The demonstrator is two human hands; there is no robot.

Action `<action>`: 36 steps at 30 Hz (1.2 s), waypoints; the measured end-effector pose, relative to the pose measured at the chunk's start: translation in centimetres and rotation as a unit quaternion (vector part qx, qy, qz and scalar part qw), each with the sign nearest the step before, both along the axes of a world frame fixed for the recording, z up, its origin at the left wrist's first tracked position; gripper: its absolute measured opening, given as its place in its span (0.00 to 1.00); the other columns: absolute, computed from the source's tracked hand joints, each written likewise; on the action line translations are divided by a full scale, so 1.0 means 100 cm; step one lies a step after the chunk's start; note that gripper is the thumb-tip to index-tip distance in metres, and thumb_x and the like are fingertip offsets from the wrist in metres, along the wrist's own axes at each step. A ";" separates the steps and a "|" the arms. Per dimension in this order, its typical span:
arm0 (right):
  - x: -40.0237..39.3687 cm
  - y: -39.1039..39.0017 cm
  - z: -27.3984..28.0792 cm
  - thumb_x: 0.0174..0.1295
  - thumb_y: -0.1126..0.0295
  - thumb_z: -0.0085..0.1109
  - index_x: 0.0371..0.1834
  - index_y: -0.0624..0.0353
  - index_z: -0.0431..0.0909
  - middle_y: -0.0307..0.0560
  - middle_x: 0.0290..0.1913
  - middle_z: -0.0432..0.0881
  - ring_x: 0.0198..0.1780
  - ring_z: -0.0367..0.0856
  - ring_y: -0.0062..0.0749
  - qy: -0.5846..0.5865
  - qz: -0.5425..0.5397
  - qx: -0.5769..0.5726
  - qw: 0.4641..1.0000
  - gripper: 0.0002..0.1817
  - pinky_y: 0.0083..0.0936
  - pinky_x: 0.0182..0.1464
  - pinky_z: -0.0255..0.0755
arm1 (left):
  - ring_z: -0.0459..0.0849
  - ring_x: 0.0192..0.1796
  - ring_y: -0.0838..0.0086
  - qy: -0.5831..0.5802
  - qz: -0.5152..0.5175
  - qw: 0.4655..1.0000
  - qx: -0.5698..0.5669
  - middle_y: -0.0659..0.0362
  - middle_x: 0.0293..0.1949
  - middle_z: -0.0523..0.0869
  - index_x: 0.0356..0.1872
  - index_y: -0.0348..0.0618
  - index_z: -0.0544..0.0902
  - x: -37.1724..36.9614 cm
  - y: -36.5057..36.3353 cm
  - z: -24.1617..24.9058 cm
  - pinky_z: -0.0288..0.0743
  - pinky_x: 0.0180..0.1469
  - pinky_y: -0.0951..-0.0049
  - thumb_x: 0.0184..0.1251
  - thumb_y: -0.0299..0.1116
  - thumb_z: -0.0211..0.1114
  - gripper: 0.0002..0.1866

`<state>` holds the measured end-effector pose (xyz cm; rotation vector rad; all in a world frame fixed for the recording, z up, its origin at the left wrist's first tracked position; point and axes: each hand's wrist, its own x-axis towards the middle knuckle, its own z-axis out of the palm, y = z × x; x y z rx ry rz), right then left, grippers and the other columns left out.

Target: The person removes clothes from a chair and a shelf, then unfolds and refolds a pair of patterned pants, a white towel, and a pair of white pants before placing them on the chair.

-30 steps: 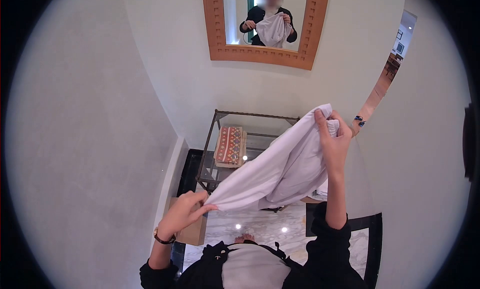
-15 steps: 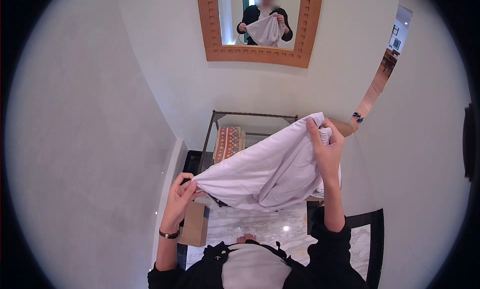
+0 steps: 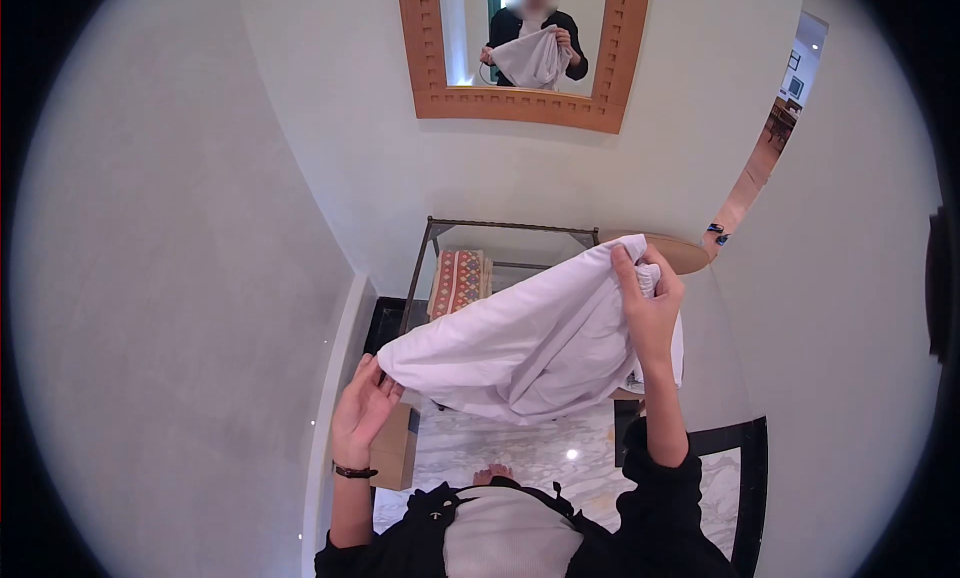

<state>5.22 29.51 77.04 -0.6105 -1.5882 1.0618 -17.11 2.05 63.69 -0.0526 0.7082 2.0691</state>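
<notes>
A white cloth with a gathered, elastic-looking edge hangs stretched between my two hands, folds drooping at its middle. At its upper right corner my right hand pinches the fabric between thumb and fingers. My left hand, palm turned up and a dark band on the wrist, is at the lower left corner; its fingertips lie behind and under the cloth, partly hidden by it. The left thumb's grip is hard to make out, but the corner stays raised there.
Behind the cloth stands a dark metal-framed rack holding folded patterned textiles. A wood-framed mirror hangs above. A cardboard box sits on the marble floor, lower left. A round wooden surface is at the right.
My left hand has turned its palm more upward and shifted slightly, its pinch on the corner loosened. The cloth's left corner is rounder. My right hand has barely moved.
</notes>
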 end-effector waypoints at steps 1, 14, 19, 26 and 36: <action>0.000 -0.002 0.001 0.66 0.66 0.66 0.30 0.65 0.78 0.29 0.26 0.72 0.29 0.65 0.11 0.002 0.001 -0.009 1.000 0.13 0.14 0.31 0.59 | 0.80 0.55 0.73 0.003 0.018 1.000 -0.005 0.59 0.52 0.82 0.48 0.48 0.76 0.005 0.003 0.007 0.75 0.56 0.69 0.70 0.24 0.61 0.10; -0.014 -0.024 -0.021 0.56 0.75 0.72 0.33 0.68 0.78 0.42 0.26 0.74 0.28 0.71 0.25 0.003 0.009 0.217 0.976 0.10 0.21 0.32 0.67 | 0.79 0.46 0.64 0.732 0.110 0.513 -0.435 0.50 0.49 0.74 0.49 0.38 0.73 0.016 0.012 0.027 0.74 0.49 0.65 0.75 0.32 0.54 0.10; -0.031 -0.048 -0.036 0.51 0.73 0.74 0.36 0.64 0.81 0.48 0.30 0.80 0.30 0.79 0.37 -0.046 0.118 0.279 0.952 0.12 0.28 0.33 0.73 | 0.76 0.54 0.61 0.741 0.043 0.644 -0.185 0.46 0.59 0.71 0.59 0.38 0.73 0.069 0.062 0.102 0.69 0.57 0.66 0.64 0.28 0.66 0.22; -0.023 -0.053 -0.019 0.59 0.74 0.63 0.52 0.59 0.78 0.49 0.40 0.80 0.40 0.80 0.37 -0.114 0.209 0.151 0.959 0.17 0.26 0.47 0.73 | 0.81 0.35 0.76 0.659 0.003 0.733 -0.167 0.60 0.32 0.85 0.39 0.33 0.84 0.063 0.082 0.091 0.73 0.40 0.75 0.60 0.27 0.71 0.10; 0.077 0.051 -0.026 0.69 0.66 0.41 0.65 0.56 0.64 0.41 0.59 0.65 0.58 0.63 0.23 -0.040 0.120 -0.071 0.989 0.22 0.21 0.63 0.55 | 0.74 0.35 0.85 0.533 0.298 0.713 -0.345 0.67 0.32 0.82 0.39 0.34 0.83 -0.044 -0.028 0.071 0.68 0.39 0.81 0.72 0.34 0.64 0.10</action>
